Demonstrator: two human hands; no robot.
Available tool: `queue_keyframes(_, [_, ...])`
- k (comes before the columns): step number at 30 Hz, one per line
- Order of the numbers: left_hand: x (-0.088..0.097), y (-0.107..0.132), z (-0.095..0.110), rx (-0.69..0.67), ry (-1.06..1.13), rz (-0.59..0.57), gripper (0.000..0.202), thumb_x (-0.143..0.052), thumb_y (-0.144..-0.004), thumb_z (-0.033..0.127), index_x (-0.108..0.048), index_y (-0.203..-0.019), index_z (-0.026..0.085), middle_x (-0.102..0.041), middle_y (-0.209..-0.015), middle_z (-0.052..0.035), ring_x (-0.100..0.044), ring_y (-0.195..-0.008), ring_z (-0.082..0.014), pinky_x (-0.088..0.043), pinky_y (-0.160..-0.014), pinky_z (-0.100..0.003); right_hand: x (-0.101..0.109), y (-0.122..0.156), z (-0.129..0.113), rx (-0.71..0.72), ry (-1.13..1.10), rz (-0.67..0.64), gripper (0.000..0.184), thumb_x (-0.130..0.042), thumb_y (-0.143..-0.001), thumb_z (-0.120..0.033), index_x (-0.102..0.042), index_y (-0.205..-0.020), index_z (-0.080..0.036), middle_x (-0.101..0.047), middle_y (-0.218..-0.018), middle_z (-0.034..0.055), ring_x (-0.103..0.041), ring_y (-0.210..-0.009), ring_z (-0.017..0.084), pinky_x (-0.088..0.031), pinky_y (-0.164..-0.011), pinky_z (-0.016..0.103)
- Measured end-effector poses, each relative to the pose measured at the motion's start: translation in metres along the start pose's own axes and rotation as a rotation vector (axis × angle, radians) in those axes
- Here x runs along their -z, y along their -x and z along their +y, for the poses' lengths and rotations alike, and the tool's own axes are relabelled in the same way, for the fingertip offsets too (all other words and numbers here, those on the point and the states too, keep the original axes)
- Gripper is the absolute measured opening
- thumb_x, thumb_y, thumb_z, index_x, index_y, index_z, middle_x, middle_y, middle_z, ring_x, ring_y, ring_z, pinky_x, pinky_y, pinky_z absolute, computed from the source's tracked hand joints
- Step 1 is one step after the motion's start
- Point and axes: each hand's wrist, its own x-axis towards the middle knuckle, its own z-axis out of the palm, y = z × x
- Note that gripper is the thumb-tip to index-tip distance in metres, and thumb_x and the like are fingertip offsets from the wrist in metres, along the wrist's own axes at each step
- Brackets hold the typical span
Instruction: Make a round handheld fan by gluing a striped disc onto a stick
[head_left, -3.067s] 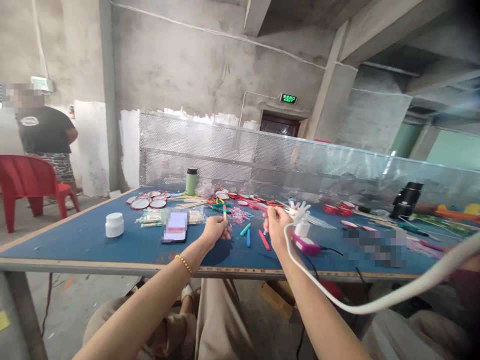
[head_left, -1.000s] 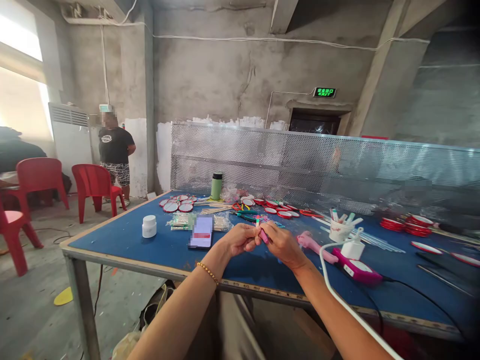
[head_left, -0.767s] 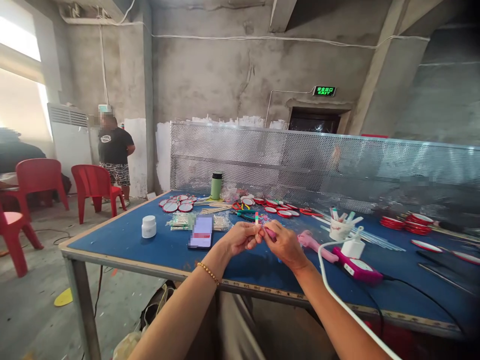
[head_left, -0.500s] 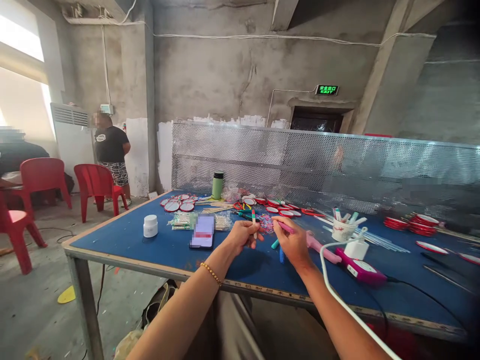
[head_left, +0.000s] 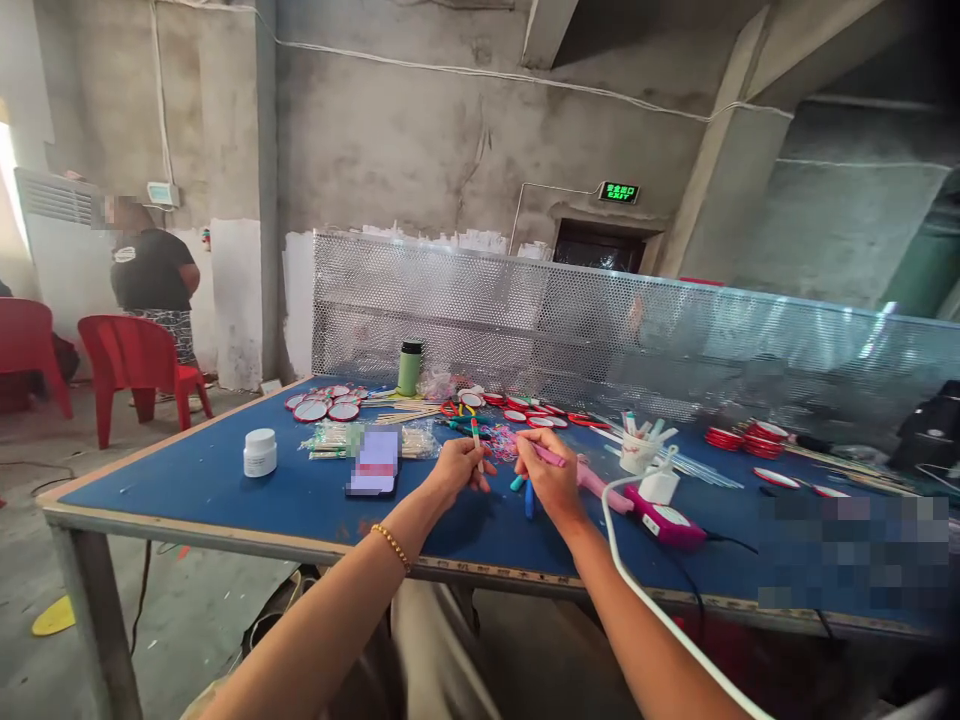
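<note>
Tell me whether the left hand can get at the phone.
Probably yes: the phone lies near the left hand with nothing visible between them, though that hand holds a small stick.

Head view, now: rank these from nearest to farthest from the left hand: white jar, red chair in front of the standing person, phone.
1. Phone: just to the left of the left hand.
2. White jar: farther left on the blue table.
3. Red chair: off beyond the table's left edge.
</note>
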Motion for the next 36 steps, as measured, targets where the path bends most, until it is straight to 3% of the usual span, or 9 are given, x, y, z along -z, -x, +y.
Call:
queue_keyframes(4, [-0.001, -0.001, -0.006, 0.019, -0.073, -0.040, 0.019, -0.059, -0.093, 0.027, -0.056, -0.082, 0.011, -0.068, -0.062, -0.0028, -0.058, -0.036, -0.0088, -0.033, -0.035, -0.016, -0.005, 0.006, -0.008, -0.041, -0.066, -0.015, 0.031, -0.068, -0.082, -0.047, -0.067, -0.087, -0.017, -0.063, -0.057, -0.0016, -0.058, -0.048, 0.012, -0.048, -0.045, 0.022])
queue_keyframes(13, [-0.004, 0.002, -0.010, -0.011, -0.117, -0.060, 0.020, -0.055, -0.090, 0.017, -0.057, -0.071, 0.010, -0.064, -0.059, -0.0023, -0.058, -0.037, -0.0091, -0.038, -0.036, -0.017, -0.009, 0.022, -0.013, -0.002, -0.019, -0.019, 0.025, -0.064, -0.085, -0.042, -0.062, -0.076, -0.019, -0.060, -0.059, -0.0021, -0.056, -0.047, 0.011, -0.045, -0.046, 0.021])
queue_keyframes(24, [-0.007, 0.011, -0.008, -0.188, -0.105, -0.252, 0.027, -0.056, -0.086, 0.041, -0.054, -0.081, 0.014, -0.067, -0.070, -0.0032, -0.064, -0.043, -0.0126, -0.043, -0.038, -0.019, -0.006, 0.028, -0.020, 0.069, -0.002, -0.022, 0.021, -0.063, -0.088, -0.039, -0.062, -0.077, -0.021, -0.060, -0.058, -0.0024, -0.059, -0.051, 0.013, -0.048, -0.051, 0.023])
queue_keyframes(29, [-0.007, 0.011, -0.008, -0.242, -0.142, -0.270, 0.037, -0.053, -0.088, 0.050, -0.052, -0.077, 0.015, -0.062, -0.062, -0.0006, -0.060, -0.040, -0.0112, -0.040, -0.037, -0.019, -0.005, 0.029, -0.017, 0.104, 0.040, -0.037, 0.019, -0.061, -0.090, -0.037, -0.061, -0.078, -0.022, -0.061, -0.060, -0.0020, -0.059, -0.053, 0.014, -0.048, -0.052, 0.024])
queue_keyframes(36, [-0.007, 0.011, -0.008, -0.252, -0.178, -0.257, 0.036, -0.052, -0.089, 0.049, -0.051, -0.078, 0.015, -0.062, -0.064, -0.0006, -0.057, -0.037, -0.0101, -0.036, -0.035, -0.019, -0.006, 0.028, -0.017, 0.126, 0.071, -0.041, 0.019, -0.059, -0.090, -0.037, -0.062, -0.079, -0.022, -0.061, -0.062, -0.0013, -0.060, -0.054, 0.014, -0.049, -0.052, 0.025])
